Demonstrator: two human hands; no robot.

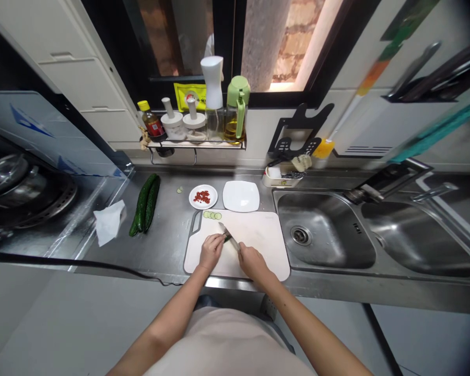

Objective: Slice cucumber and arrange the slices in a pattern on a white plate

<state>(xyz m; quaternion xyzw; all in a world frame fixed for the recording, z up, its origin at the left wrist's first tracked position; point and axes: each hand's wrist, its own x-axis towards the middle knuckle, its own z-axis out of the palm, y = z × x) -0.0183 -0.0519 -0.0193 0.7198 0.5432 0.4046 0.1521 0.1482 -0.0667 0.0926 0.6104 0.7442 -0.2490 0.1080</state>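
Observation:
My right hand [253, 260] is closed round the handle of a knife [229, 236], whose blade points up and to the left over the white cutting board [258, 240]. Against the blade, my left hand [212, 250] pinches a small dark green piece, apparently cucumber [226, 238]; my fingers hide most of it. Several thin cucumber slices [212, 214] overlap in a row at the board's upper left. Just behind the board are a small plate of chopped red bits [192, 202] and a white square plate [241, 196].
Whole cucumbers [145, 203] lie on the steel counter at left, beside a crumpled white tissue [109, 222]. A double sink [325, 230] adjoins the board's right side. Above the counter hangs a seasoning rack [199, 144] with bottles and jars. A pot [13, 183] stands at far left.

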